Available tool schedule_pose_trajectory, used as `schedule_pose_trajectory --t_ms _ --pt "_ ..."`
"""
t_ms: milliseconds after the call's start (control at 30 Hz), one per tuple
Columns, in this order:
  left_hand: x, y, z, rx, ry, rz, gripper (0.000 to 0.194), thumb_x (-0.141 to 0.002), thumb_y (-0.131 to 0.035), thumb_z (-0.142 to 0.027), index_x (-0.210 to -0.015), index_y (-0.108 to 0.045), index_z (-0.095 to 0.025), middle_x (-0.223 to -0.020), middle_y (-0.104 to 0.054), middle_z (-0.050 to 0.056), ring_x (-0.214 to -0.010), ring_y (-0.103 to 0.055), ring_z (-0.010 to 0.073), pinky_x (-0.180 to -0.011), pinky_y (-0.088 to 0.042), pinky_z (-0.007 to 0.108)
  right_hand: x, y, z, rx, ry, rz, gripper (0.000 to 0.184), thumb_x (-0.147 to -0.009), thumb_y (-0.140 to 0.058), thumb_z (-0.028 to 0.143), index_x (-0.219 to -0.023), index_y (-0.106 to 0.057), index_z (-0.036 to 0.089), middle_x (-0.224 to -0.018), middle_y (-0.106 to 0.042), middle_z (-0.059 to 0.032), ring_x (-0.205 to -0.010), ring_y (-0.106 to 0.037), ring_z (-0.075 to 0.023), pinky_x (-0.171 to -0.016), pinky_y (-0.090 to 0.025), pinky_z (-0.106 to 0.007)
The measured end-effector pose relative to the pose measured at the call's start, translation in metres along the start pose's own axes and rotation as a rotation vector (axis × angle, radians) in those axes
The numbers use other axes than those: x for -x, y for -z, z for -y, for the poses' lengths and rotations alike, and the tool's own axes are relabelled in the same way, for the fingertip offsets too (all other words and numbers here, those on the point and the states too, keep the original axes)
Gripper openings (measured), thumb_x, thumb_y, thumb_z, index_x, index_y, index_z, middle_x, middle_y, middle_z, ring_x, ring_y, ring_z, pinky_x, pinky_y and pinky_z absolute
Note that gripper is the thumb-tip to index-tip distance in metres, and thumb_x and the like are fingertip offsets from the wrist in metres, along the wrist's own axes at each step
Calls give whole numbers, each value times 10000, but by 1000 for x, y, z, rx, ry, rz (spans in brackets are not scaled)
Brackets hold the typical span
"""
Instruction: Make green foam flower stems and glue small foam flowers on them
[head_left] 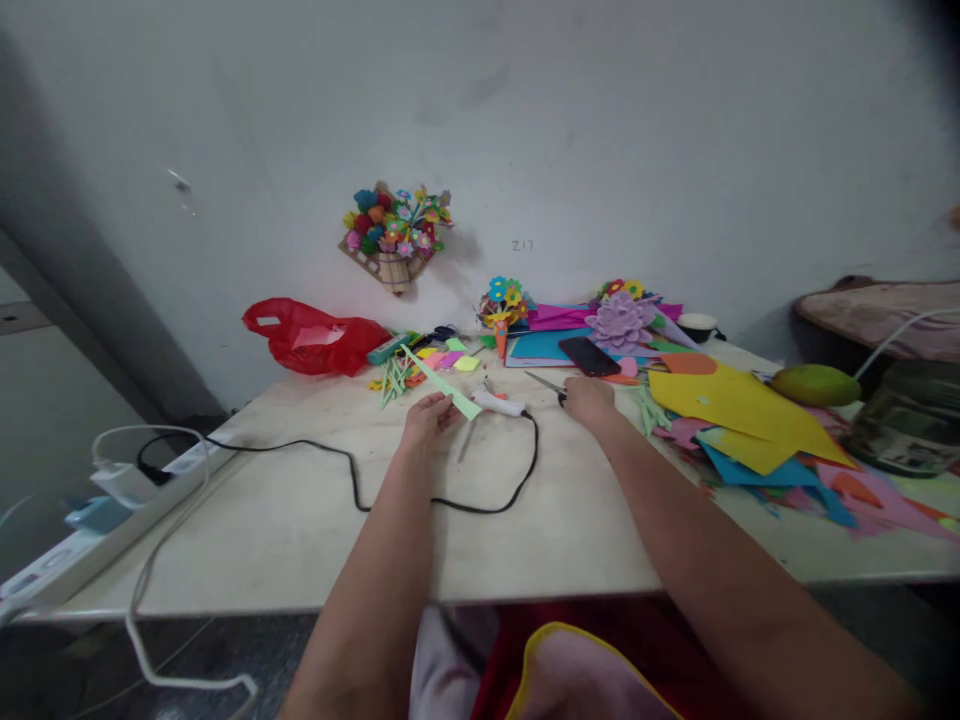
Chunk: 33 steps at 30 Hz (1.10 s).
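Observation:
My left hand [429,416] is closed on a long pale green strip [442,383], which slants up and away to the left over the table. Wrapped round the handles of a pair of scissors [546,383] is my right hand [589,400]; the blades point left, towards the strip but apart from it. Between my hands lies a white glue gun [499,403], partly behind the strip, its black cord looping across the tabletop. A thin translucent glue stick [466,440] seems to lie just right of my left hand.
Cut green strips [394,380] and a red plastic bag [315,338] are at the back left. Coloured sheets [739,405], a phone [589,356], a mango [814,385] and a glass jar [911,420] crowd the right. A power strip [82,560] runs along the left edge.

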<state>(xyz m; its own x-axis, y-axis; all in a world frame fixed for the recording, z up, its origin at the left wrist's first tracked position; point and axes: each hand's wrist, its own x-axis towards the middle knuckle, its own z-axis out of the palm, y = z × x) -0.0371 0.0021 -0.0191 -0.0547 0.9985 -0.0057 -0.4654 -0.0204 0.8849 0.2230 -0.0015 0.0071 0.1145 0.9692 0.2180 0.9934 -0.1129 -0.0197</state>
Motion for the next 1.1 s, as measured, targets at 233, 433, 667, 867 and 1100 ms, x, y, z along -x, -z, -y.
schedule_pose_trajectory --t_ms 233,433,667,867,1100 --pt "0 1 -2 33 2 -42 69 -718 -549 -52 -705 -551 -119 -612 -633 34 -528 -606 111 -530 -521 221 -2 -9 20 -374 77 -105 281 -721 -538 301 -983 -634 266 -918 -662 -54 -859 -591 -197 -645 -414 -249" --pt "-1 1 -4 84 -9 -53 63 -725 -547 -66 -746 -555 -126 -644 -642 31 -554 -613 112 -539 -516 211 5 -2 44 -1215 129 157 275 -698 -577 266 -945 -602 147 -671 -626 -15 -498 -519 -94 -445 -376 -192" --pt "-2 3 -8 171 -29 -119 82 -706 -550 -77 -736 -537 -152 -623 -617 7 -539 -601 107 -559 -505 223 29 4 65 -1534 367 540 328 -739 -540 454 -865 -551 151 -609 -560 13 -428 -496 -58 -309 -266 -150" --pt "-3 6 -12 269 -20 -211 46 -728 -526 -120 -732 -555 -155 -631 -613 12 -569 -592 97 -630 -499 219 35 -12 78 -1393 345 618 329 -743 -539 476 -795 -533 151 -561 -557 19 -380 -477 -48 -266 -253 -133" --pt "-5 5 -12 285 -23 -203 60 -742 -522 -105 -744 -567 -145 -651 -631 17 -589 -602 104 -635 -502 227 34 -16 79 -1383 371 575 308 -735 -555 457 -740 -515 152 -538 -549 31 -365 -477 -45 -261 -256 -132"
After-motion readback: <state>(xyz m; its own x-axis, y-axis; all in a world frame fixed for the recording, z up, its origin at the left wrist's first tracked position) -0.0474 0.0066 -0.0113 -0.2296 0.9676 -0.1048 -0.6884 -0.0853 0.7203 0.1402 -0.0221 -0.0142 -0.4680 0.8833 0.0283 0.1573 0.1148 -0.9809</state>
